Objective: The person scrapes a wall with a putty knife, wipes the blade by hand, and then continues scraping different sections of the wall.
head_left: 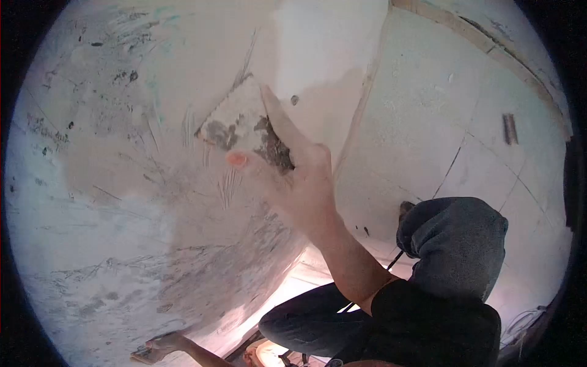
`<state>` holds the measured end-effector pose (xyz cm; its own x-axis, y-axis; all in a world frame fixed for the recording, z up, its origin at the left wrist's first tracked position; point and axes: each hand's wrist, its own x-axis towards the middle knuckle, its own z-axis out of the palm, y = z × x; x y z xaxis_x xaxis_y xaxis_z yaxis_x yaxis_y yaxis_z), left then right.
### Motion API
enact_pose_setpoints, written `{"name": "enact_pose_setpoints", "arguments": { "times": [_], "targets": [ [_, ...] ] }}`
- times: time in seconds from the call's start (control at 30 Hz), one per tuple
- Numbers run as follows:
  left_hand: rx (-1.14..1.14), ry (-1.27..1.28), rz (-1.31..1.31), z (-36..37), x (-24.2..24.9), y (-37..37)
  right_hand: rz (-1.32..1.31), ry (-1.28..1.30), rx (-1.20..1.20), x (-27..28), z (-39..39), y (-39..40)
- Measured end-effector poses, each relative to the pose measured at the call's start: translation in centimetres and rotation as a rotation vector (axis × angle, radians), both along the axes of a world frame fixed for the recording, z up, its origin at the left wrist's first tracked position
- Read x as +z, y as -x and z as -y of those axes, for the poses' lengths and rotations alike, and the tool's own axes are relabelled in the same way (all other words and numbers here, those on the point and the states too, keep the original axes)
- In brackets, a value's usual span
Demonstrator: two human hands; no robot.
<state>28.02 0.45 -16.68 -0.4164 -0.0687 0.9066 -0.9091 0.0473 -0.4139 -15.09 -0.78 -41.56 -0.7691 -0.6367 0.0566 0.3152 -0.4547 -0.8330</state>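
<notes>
A flat, roughly triangular plate (241, 116), pale with dark grey blotches, is gripped in my right hand (299, 183). The thumb lies along its lower edge and the fingers along its right edge. The plate is against or just over a pale, smeared plaster surface (183, 202); contact cannot be made out. At the bottom left, my left hand (160, 347) is beside the same surface, its fingers stretched out and nothing clearly visible in them.
A raised edge (361, 116) divides the plaster surface from pale tiles (483, 165). A small brown piece (510, 129) lies on the tiles. My bent legs in dark jeans (458, 244) fill the lower right, near a pale cable (523, 318). Bright light shows at the bottom.
</notes>
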Motion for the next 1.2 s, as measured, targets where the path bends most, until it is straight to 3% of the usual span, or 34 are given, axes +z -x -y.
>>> {"name": "enact_pose_setpoints", "arguments": {
  "times": [0.23,0.3,0.4,0.53,0.63,0.73,0.87,0.97,1.03,1.07,1.2],
  "targets": [
    [-0.02,-0.018,-0.003,-0.2,0.3,1.6,-0.007,-0.035,-0.014,-0.7,1.1,0.5],
    [-0.049,-0.021,-0.031,0.7,-0.8,2.2,-0.038,0.048,-0.194,-1.0,1.9,0.3],
    [-0.052,-0.045,-0.027,0.0,-0.4,2.3,0.074,0.073,-0.177,-0.8,2.2,0.1],
    [-0.078,-0.014,-0.009,0.5,-0.4,2.3,-0.024,0.045,-0.153,-0.8,1.4,0.5],
    [-0.051,-0.024,0.003,-0.7,0.6,2.4,0.007,-0.138,0.051,0.0,0.6,1.4],
    [-0.08,-0.01,0.0,0.3,-0.9,3.7,-0.01,-0.044,0.005,-0.6,0.5,0.5],
    [-0.016,-0.1,-0.086,0.4,-0.1,-0.4,-0.017,0.013,-0.088,-1.2,1.3,-1.0],
    [-0.129,-0.03,-0.037,0.2,0.2,0.2,0.025,-0.018,-0.074,-0.9,0.7,-1.7],
    [0.006,-0.039,0.049,0.1,0.4,-0.9,-0.005,-0.013,-0.032,-1.0,0.5,-0.5],
    [-0.105,-0.064,-0.031,0.6,0.2,-1.5,-0.005,-0.012,0.035,-1.0,0.4,-0.4],
    [0.005,0.032,-0.03,0.5,-0.7,2.7,0.065,-0.011,0.026,-0.5,0.2,-0.9]
  ]
}}
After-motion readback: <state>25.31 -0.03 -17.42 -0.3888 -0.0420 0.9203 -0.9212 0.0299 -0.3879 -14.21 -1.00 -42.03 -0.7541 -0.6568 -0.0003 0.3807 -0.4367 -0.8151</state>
